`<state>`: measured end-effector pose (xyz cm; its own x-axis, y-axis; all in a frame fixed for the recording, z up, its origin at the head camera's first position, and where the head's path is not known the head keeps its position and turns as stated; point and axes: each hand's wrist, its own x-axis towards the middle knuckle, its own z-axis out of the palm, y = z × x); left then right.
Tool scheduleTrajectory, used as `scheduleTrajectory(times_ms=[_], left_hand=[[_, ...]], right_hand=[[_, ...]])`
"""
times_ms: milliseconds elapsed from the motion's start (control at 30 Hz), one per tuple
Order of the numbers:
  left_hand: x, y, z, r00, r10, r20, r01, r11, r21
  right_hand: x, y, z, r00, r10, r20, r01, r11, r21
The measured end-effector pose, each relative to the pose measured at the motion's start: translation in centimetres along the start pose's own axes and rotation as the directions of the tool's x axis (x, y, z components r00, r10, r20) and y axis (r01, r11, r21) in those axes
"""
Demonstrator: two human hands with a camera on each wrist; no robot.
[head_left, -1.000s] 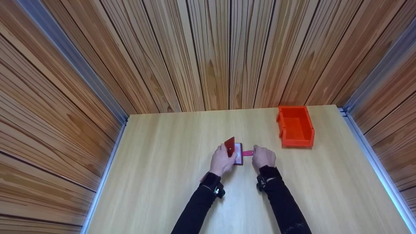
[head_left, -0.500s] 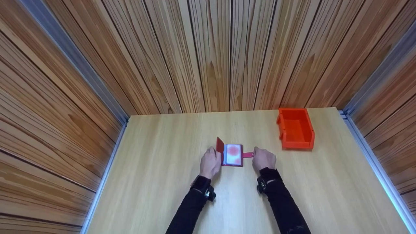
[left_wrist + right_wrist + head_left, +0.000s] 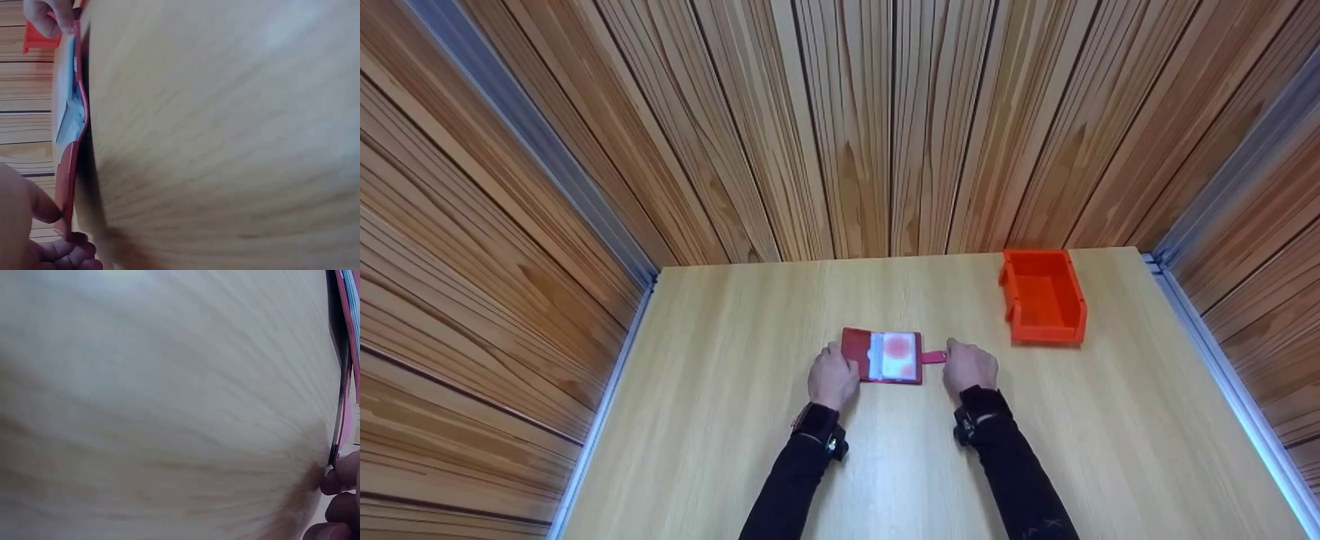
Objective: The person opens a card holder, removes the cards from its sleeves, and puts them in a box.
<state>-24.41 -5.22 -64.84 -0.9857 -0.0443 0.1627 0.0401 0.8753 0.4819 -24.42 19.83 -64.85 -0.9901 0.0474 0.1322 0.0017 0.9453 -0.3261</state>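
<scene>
A red card holder [image 3: 858,345] is spread open above the middle of the wooden table, its clear card sleeves [image 3: 898,355] facing up on the right half. My left hand [image 3: 833,377] pinches the outer edge of the left cover between thumb and fingers, as the left wrist view shows up close. On the other side, my right hand [image 3: 970,367] pinches the end of the pink closing strap [image 3: 934,357]. In the right wrist view the strap [image 3: 345,419] runs from the fingertips to the holder's edge.
An orange-red plastic bin [image 3: 1044,304] stands toward the back right of the table [image 3: 720,390]. Wood-plank walls [image 3: 855,135] rise behind and at both sides, with metal rails along the side edges.
My left hand has moved left and lowered the cover, so the holder has gone from half folded to spread flat. The right hand stays at the strap.
</scene>
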Motion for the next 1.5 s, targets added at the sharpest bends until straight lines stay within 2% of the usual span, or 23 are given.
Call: scheduleTrajectory(times_ms=[133, 233, 433, 667, 833, 933, 1067, 1233, 1333, 1500], left_hand=[[-0.1, 0.0, 0.2, 0.999, 0.026, -0.045, -0.023, 0.997, 0.070], [-0.1, -0.1, 0.3, 0.998, 0.026, -0.049, -0.022, 0.997, 0.068], [0.1, -0.4, 0.6, 0.999, 0.019, -0.043, -0.017, 0.998, 0.054], [0.2, -0.6, 0.6, 0.999, 0.007, -0.035, -0.005, 0.999, 0.044], [0.4, -0.5, 0.4, 0.999, 0.022, -0.023, -0.020, 0.998, 0.064], [0.4, -0.6, 0.5, 1.000, 0.027, -0.015, -0.026, 0.996, 0.081], [0.3, -0.8, 0.8, 1.000, 0.026, -0.007, -0.026, 0.996, 0.089], [0.4, -0.8, 0.7, 1.000, 0.012, 0.012, -0.013, 0.996, 0.087], [0.4, -0.8, 0.7, 1.000, 0.014, 0.007, -0.014, 0.996, 0.084], [0.4, -0.6, 0.6, 0.999, 0.029, -0.020, -0.027, 0.997, 0.077]], right_hand=[[0.0, 0.1, -0.1, 1.000, 0.010, 0.014, -0.010, 1.000, -0.003], [0.0, 0.1, 0.0, 1.000, 0.017, 0.008, -0.017, 1.000, 0.000], [-0.1, -0.1, 0.1, 0.999, 0.009, -0.038, -0.009, 1.000, 0.010], [-0.1, 0.0, 0.2, 0.999, 0.009, -0.031, -0.009, 1.000, 0.006], [0.0, -0.1, 0.1, 0.999, 0.027, -0.035, -0.027, 1.000, 0.015], [-0.1, -0.3, 0.2, 0.997, 0.022, -0.069, -0.022, 1.000, 0.006], [-0.3, -0.6, 0.6, 0.991, -0.050, -0.120, 0.051, 0.999, 0.009], [0.0, -1.1, 0.8, 0.971, -0.182, -0.156, 0.187, 0.982, 0.017], [0.2, -1.2, 0.7, 0.971, -0.213, -0.107, 0.218, 0.975, 0.037], [0.3, -1.2, 0.3, 0.968, -0.246, 0.046, 0.241, 0.967, 0.083]])
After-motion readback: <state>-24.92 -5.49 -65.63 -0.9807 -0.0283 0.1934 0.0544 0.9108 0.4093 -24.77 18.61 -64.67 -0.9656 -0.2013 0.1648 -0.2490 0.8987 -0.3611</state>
